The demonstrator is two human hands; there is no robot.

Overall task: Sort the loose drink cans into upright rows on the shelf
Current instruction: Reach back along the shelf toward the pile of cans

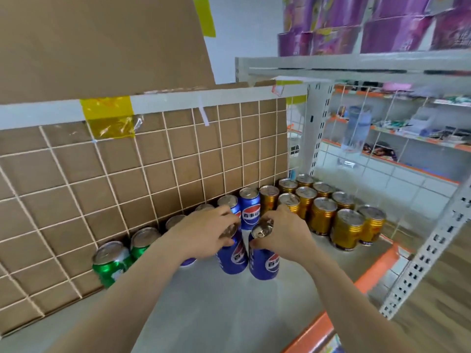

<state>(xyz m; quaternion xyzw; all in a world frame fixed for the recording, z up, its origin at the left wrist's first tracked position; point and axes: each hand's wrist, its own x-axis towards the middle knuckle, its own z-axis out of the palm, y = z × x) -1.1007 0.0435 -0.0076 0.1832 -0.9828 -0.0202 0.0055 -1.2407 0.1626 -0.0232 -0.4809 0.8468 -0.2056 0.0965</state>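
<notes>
My left hand (204, 231) grips the top of an upright blue cola can (233, 258) on the grey shelf (204, 309). My right hand (285, 233) grips the top of a second blue cola can (263, 263) just to its right. Both cans stand on the shelf, close together. Behind them another blue can (250, 208) stands upright against the back grid, and more cans are partly hidden behind my left hand. Two green cans (112, 262) stand at the left. Several gold cans (321, 215) stand in upright rows at the right.
A cardboard sheet behind a white wire grid (127, 174) backs the shelf. The orange front edge (377, 266) runs along the right, with a perforated white upright (428, 253) beside it. Purple packs (369, 26) sit on the shelf above. Another shelf unit stands beyond.
</notes>
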